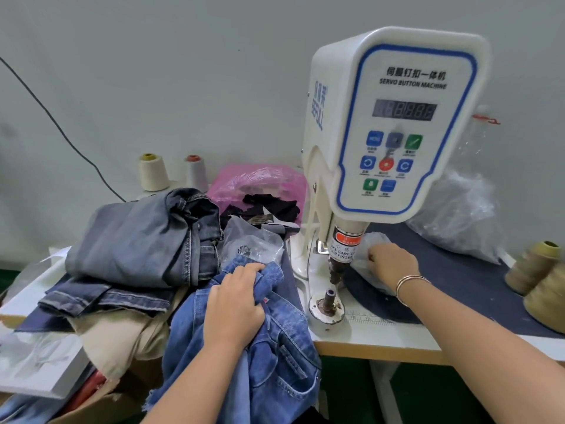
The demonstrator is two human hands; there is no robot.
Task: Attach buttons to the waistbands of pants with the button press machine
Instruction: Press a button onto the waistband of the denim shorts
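Denim, thick and floppy: the blue jeans (263,338) will sag under their own weight, so I judge the stiff waistband is the place to take them. My left hand (235,307) bunches that upper edge in curled fingers, just left of the press machine (388,123) and its lower die (330,296). My right hand (393,264) reaches behind the punch into a clear plastic bag (371,243) (buttons, presumably), fingers curled; whether it holds anything I cannot tell.

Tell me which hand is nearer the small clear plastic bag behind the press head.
Right. The right hand has its fingers in the small clear plastic bag beside the press; the left hand is across the machine, gripping the blue denim pants.
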